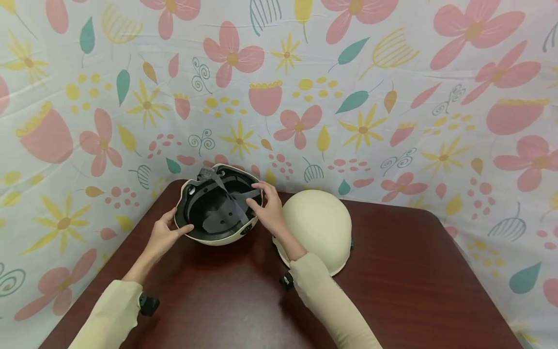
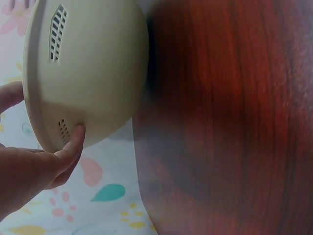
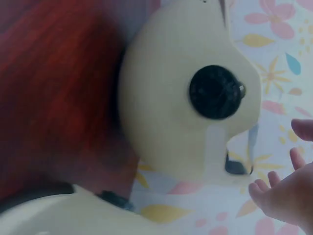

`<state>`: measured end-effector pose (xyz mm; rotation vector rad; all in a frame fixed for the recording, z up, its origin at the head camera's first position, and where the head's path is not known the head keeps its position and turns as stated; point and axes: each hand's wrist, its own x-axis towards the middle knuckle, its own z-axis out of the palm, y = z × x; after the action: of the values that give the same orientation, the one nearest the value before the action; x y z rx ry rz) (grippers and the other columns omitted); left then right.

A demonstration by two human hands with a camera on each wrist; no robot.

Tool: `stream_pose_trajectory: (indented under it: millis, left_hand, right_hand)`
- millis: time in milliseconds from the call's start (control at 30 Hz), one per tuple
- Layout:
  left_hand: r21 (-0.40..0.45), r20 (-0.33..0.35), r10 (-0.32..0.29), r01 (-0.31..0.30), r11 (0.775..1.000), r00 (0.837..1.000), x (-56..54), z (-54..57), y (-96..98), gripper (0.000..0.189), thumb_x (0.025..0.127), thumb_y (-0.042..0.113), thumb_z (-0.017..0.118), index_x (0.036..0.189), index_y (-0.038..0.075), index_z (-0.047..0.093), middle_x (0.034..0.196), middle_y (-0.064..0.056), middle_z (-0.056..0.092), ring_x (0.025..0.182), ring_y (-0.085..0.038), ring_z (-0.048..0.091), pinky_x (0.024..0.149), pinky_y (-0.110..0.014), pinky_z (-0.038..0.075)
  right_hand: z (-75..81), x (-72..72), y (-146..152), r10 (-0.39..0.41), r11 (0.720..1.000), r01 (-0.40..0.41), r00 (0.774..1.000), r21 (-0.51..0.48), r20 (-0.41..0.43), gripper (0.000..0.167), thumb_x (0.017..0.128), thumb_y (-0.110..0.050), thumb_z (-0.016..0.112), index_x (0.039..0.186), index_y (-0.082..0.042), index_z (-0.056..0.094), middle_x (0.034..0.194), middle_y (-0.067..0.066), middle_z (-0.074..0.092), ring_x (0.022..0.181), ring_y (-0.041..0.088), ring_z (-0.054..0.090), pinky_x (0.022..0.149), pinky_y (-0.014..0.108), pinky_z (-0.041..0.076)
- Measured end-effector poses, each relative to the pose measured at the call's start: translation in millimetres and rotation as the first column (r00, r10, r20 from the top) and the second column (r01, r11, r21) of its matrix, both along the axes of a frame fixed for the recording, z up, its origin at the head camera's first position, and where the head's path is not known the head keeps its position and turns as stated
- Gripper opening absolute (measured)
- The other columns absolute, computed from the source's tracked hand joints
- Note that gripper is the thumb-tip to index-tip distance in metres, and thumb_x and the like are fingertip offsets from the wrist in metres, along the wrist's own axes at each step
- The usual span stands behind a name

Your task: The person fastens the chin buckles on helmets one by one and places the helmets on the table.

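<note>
"Were the fingers (image 2: 72,147) holding anything?"

"The left hand (image 1: 162,236) gripped the upturned helmet (image 1: 220,216) at one side, near the far left corner of the brown surface (image 1: 226,300); the right hand (image 1: 271,211) curved loosely (seemingly without grip) opposite."

"And the risk?"

"Uneven support: it could have rolled against the second helmet (image 1: 320,220). Flowered cloth (image 1: 370,140) hung beyond."

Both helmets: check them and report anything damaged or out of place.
No damage shows in these views. One mild oddity: the held helmet is tilted hollow side up, with straps crossing its opening, while the other helmet sits dome up.
</note>
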<state>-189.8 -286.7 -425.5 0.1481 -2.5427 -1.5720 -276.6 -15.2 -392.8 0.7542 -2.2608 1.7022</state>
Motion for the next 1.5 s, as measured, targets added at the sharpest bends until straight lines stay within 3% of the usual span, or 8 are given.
stream_pose_trajectory:
  millis: [133,200,433,667,1000,1200,1333,1500]
  left_hand:
    - [-0.054,-0.003,0.035,-0.035,0.998,0.999,5.3,-1.2,7.3,0.084,0.091,0.022,0.068,0.153,-0.007,0.019,0.159,-0.027,0.021,0.145,-0.04,0.028,0.11,-0.045,0.039]
    - [-0.054,0.009,0.046,-0.046,0.998,0.999,8.8,-1.9,10.5,0.085,0.091,0.022,0.069,0.153,-0.008,0.018,0.159,-0.027,0.019,0.147,-0.041,0.023,0.115,-0.052,0.031]
    - [-0.063,0.036,0.071,-0.068,0.996,0.997,16.4,-4.5,18.2,0.089,0.09,0.024,0.07,0.153,-0.008,0.015,0.16,-0.026,0.016,0.148,-0.042,0.019,0.119,-0.053,0.024]
    - [-0.053,0.014,0.08,-0.079,0.995,0.997,13.5,-8.3,26.3,0.089,0.089,0.024,0.07,0.153,-0.007,0.017,0.16,-0.024,0.018,0.148,-0.039,0.02,0.118,-0.052,0.026]
    - [-0.037,-0.037,0.051,-0.053,0.998,0.998,11.5,-10.5,39.4,0.086,0.089,0.017,0.071,0.153,-0.007,0.019,0.159,-0.024,0.02,0.142,-0.037,0.034,0.107,-0.05,0.043]
    - [-0.008,-0.071,0.066,-0.066,0.998,0.995,13.1,-13.5,39.5,0.086,0.086,0.012,0.072,0.152,-0.009,0.021,0.155,-0.027,0.023,0.14,-0.039,0.037,0.107,-0.05,0.042]
    - [-0.02,-0.071,0.071,-0.073,0.997,0.995,14.6,-14.3,38.9,0.09,0.086,0.013,0.073,0.153,-0.006,0.017,0.153,-0.026,0.025,0.135,-0.041,0.043,0.105,-0.05,0.044]
    - [-0.038,-0.082,0.068,-0.071,0.997,0.994,15.1,-13.1,41.4,0.091,0.086,0.013,0.074,0.155,0.0,0.015,0.148,-0.026,0.028,0.127,-0.041,0.049,0.096,-0.042,0.052]
  right_hand:
    - [10.9,-0.6,-9.4,0.033,0.999,-0.032,0.999,0.034,-0.042,0.037,0.094,-0.012,0.064,0.129,-0.002,0.056,0.143,0.019,0.047,0.134,0.033,0.044,0.112,0.051,0.036]
    - [14.0,-1.6,-15.1,0.051,0.997,-0.048,0.998,0.061,-0.042,0.037,0.094,-0.013,0.065,0.129,-0.004,0.057,0.14,0.016,0.051,0.134,0.031,0.045,0.113,0.049,0.036]
    - [19.2,-13.0,-35.9,0.094,0.986,-0.104,0.993,0.131,0.074,0.04,0.097,-0.018,0.062,0.134,-0.007,0.054,0.14,0.012,0.053,0.136,0.028,0.045,0.113,0.044,0.037]
    - [26.9,-30.0,-57.2,0.117,0.986,-0.148,0.949,0.084,0.293,0.047,0.099,-0.024,0.059,0.142,-0.012,0.047,0.147,0.011,0.049,0.139,0.028,0.042,0.11,0.046,0.041]
    - [11.8,-42.7,-64.7,0.081,0.984,-0.138,0.909,0.111,0.408,0.051,0.1,-0.027,0.056,0.147,-0.015,0.042,0.143,0.014,0.051,0.124,0.03,0.058,0.106,0.044,0.045]
    - [6.7,-38.7,-69.6,0.101,0.992,-0.123,0.901,0.024,0.423,0.043,0.101,-0.025,0.055,0.139,-0.007,0.051,0.116,0.019,0.066,0.105,0.036,0.066,0.103,0.046,0.048]
    - [6.3,-35.8,-72.1,0.048,0.998,-0.062,0.913,0.021,0.405,0.041,0.1,-0.028,0.056,0.135,-0.006,0.055,0.088,0.012,0.065,0.095,0.04,0.064,0.088,0.041,0.054]
    - [-0.2,-37.0,-69.4,-0.022,0.996,-0.014,0.918,0.088,0.395,0.043,0.1,-0.034,0.054,0.138,-0.013,0.054,0.067,-0.003,0.054,0.067,0.018,0.058,0.063,0.023,0.045]
